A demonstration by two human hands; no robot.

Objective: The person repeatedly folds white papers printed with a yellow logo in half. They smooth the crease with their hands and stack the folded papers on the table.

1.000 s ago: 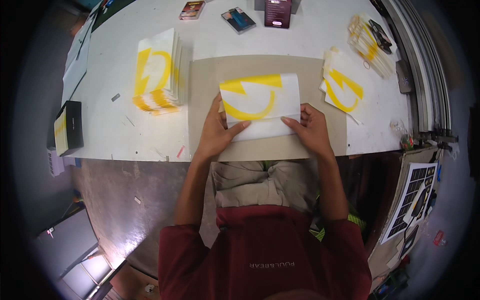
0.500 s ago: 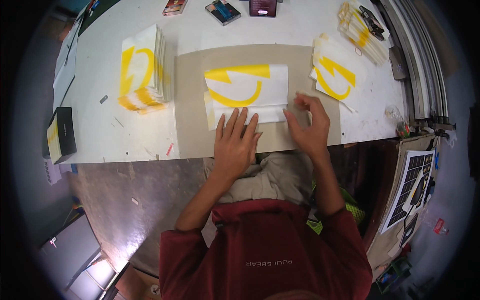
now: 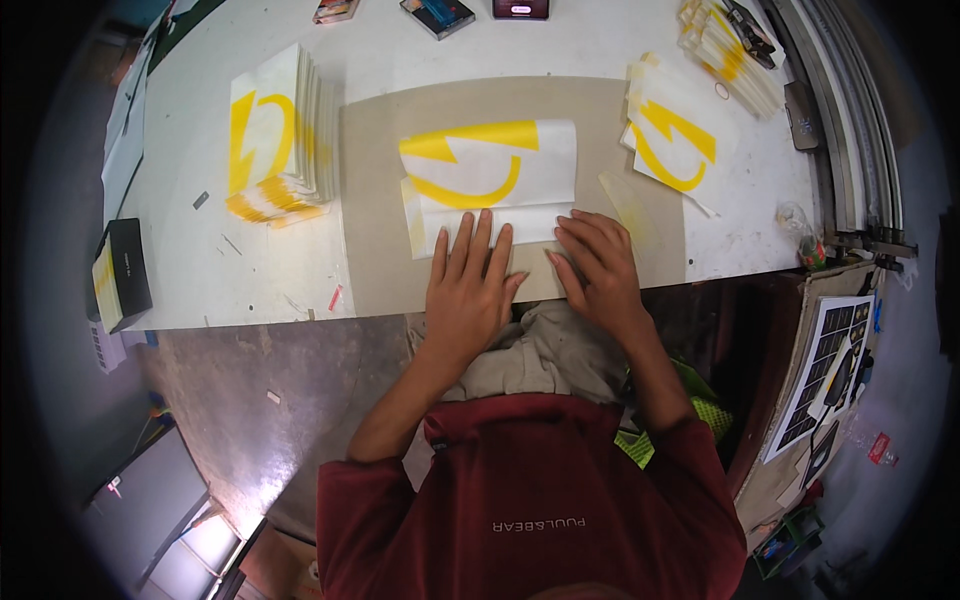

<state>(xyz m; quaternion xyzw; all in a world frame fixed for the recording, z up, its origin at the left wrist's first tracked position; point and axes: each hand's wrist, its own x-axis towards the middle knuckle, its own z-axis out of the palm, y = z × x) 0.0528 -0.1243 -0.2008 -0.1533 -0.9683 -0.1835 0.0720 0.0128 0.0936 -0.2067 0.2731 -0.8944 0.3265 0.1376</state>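
Note:
A white folded sheet with a yellow print [image 3: 470, 170] lies on the beige board in front of me; whether it is paper or plastic I cannot tell. My left hand [image 3: 468, 282] rests flat across its near folded edge, fingers stretched out and apart. At the near right corner, my right hand [image 3: 600, 265] touches the same fold with its fingertips, fingers loosely bent and thumb apart. Nothing shows gripped in either hand. Just right of the sheet lies a thin, pale yellowish strip [image 3: 625, 208].
The beige board [image 3: 390, 110] covers the middle of the white table. At left stands a stack of similar printed pieces [image 3: 265, 140]; more printed sheets [image 3: 670, 140] lie at right. A banded bundle [image 3: 725, 60] sits far right, beside a metal rail [image 3: 850, 150]. A black box [image 3: 128, 270] stands at the left edge.
My right hand has come from beside the sheet's right edge down and left onto the near fold. The pale strip beside it now shows uncovered. My left hand stays in place.

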